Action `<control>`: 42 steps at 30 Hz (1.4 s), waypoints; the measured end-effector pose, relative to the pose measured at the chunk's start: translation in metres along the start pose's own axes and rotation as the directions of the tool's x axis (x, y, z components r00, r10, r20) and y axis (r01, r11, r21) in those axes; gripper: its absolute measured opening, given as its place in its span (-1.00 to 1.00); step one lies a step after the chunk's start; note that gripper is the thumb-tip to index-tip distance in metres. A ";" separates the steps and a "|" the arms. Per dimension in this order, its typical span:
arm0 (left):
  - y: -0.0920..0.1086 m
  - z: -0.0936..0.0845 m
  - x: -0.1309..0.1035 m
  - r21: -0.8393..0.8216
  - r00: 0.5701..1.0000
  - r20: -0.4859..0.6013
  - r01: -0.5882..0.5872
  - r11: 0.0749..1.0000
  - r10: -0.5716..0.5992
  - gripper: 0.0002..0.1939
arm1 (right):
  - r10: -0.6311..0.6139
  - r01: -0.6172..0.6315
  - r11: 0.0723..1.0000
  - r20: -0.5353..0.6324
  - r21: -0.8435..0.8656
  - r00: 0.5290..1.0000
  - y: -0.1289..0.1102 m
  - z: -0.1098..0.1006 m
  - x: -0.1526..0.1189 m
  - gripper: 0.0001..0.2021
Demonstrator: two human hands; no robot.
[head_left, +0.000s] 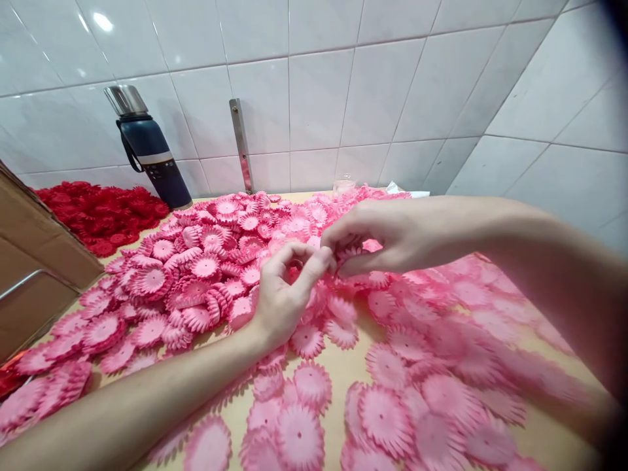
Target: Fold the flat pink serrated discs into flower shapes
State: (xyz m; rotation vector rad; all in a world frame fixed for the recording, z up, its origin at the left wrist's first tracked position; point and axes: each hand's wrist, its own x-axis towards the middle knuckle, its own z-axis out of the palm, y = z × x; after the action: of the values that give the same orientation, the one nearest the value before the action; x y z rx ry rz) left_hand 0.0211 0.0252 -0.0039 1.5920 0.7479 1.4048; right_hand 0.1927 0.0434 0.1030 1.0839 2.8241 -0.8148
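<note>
My left hand (287, 291) is closed in a pinch, thumb against the bent forefinger, over the middle of a spread of pink petal discs (299, 434). Right beside it, my right hand (387, 232) reaches in from the right with its fingertips pressed together, meeting the left fingertips. Whatever lies between the fingertips is too small or hidden to make out. Pink fringed edges show in the gap below the right hand's fingers. The discs are round, with fringed rims and a small hole in the centre; many are stacked or overlap.
At the back left, a dark blue thermos (159, 157) stands beside a heap of red petal discs (98, 216). A cardboard box (39, 261) borders the left side. A metal strip (240, 144) leans against the tiled wall (318, 91). A small clear container (344, 185) sits behind the pink heap.
</note>
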 end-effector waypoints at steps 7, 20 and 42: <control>-0.006 0.004 0.001 0.006 0.999 -0.032 -0.030 1.000 0.030 -0.74 | -0.010 0.016 0.998 -0.096 0.055 0.995 0.008 -0.008 -0.006 -0.77; -0.004 0.002 0.001 0.078 1.000 -0.017 -0.009 0.997 0.010 -0.80 | 0.198 -0.210 0.978 -0.314 -0.004 0.929 0.015 -0.011 -0.008 -0.84; -0.010 0.004 0.004 -0.040 0.998 -0.052 -0.027 0.999 0.025 -0.84 | 0.177 -0.219 0.974 -0.395 -0.062 0.902 0.013 -0.008 -0.004 -0.72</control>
State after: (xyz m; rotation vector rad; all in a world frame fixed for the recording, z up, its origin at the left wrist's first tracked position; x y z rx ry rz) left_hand 0.0264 0.0322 -0.0112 1.5443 0.7263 1.4758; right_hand 0.2049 0.0529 0.1046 1.6441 2.9389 -0.4702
